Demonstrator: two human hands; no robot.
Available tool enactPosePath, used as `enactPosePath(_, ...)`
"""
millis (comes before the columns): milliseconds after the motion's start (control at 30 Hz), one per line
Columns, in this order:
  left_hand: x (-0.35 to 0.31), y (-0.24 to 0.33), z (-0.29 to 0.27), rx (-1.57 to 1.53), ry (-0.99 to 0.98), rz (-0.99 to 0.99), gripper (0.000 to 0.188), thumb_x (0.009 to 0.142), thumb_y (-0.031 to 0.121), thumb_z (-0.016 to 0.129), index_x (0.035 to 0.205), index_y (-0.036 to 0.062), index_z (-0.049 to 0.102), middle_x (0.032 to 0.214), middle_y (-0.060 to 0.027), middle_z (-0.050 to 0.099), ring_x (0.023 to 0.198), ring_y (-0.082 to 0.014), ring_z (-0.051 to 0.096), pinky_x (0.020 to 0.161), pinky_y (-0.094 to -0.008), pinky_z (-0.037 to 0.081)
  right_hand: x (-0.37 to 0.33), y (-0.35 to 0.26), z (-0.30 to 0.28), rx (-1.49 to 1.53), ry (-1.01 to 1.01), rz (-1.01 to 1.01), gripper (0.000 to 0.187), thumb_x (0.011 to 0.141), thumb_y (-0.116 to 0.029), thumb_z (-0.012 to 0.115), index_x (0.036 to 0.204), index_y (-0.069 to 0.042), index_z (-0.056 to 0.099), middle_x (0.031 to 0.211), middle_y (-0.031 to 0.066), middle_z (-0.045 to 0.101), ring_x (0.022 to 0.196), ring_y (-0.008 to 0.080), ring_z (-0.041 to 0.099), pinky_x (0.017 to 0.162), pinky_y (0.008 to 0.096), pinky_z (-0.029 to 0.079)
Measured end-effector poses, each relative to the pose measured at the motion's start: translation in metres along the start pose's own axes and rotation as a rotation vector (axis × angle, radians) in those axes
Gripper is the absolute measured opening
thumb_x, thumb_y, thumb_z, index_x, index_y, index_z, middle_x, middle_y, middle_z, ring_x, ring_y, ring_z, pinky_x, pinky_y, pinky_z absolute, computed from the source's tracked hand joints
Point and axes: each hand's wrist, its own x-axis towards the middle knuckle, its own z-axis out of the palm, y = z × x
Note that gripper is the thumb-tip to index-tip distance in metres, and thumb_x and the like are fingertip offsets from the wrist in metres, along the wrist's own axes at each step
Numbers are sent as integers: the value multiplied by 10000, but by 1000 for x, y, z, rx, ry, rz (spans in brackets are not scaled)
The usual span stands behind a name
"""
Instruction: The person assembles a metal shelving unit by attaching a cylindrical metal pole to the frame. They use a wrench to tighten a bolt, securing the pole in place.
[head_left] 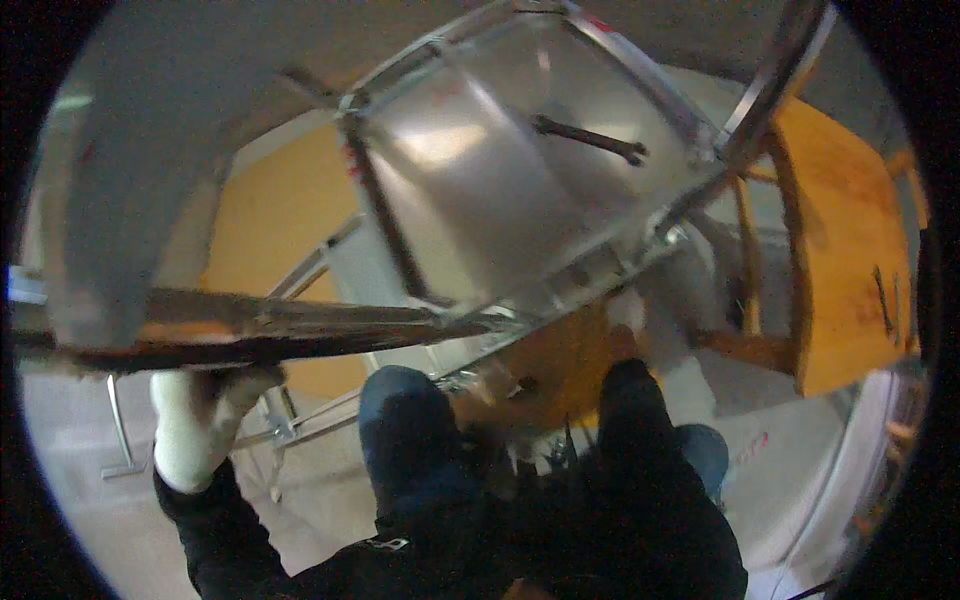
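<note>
My left hand (195,420), in a white glove, grips the underside of a long dark metal leg (290,325) at the left; its fingertips are partly hidden behind the leg. This leg runs to the corner of a metal frame (385,215) that lies tilted before me with a shiny sheet-metal panel (480,180). A dark open-ended wrench (590,138) rests on the panel. My right hand (625,345) is blurred at the frame's near edge, beyond its black sleeve. Whether it holds anything does not show.
To the right stands a wooden stool (850,250) with thin dark tools (884,300) on its top. An orange-brown surface (560,365) shows under the frame, between my knees. A tan board (280,210) lies behind the leg. Another metal leg (785,80) rises at upper right.
</note>
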Motion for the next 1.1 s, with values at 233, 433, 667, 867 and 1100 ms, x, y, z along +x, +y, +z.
enactPosePath(233, 26, 17, 5, 124, -172, 330, 344, 808, -18, 742, 1118, -17, 590, 1028, -111, 665, 894, -203, 658, 792, -342, 552, 38, 88, -13, 340, 141, 95, 332, 900, -226, 620, 1105, 35, 619, 1067, 170, 663, 910, 277, 629, 773, 440, 495)
enactPosePath(433, 23, 32, 7, 353, -82, 364, 304, 758, 177, 813, 1006, 44, 700, 937, -133, 705, 798, -287, 694, 722, -360, 546, -60, -33, -41, 1487, 347, 119, 271, 908, -120, 610, 1132, 34, 609, 1107, 110, 641, 926, 240, 604, 801, 400, 507)
enactPosePath(667, 25, 25, 8, 434, -27, 456, 254, 809, 247, 773, 989, 75, 723, 814, -116, 722, 682, -268, 704, 643, -335, 550, -260, -231, -207, 1278, 95, -759, 191, 859, -29, 625, 1046, 6, 631, 1014, 70, 665, 888, 165, 617, 769, 315, 512)
enactPosePath(867, 27, 28, 5, 440, -130, 325, 271, 768, 144, 794, 1006, 47, 707, 932, -133, 715, 814, -274, 708, 728, -341, 557, -368, -308, -234, 848, -290, -1201, 165, 842, -31, 639, 1002, 6, 656, 891, 125, 672, 797, 203, 651, 743, 337, 522)
enactPosePath(1100, 26, 22, 3, 430, -81, 388, 297, 769, 172, 796, 1024, 59, 693, 912, -134, 710, 813, -277, 706, 722, -349, 554, -370, -334, -220, 638, -86, -1412, 174, 825, -74, 659, 975, 15, 662, 894, 197, 648, 826, 355, 654, 739, 415, 514)
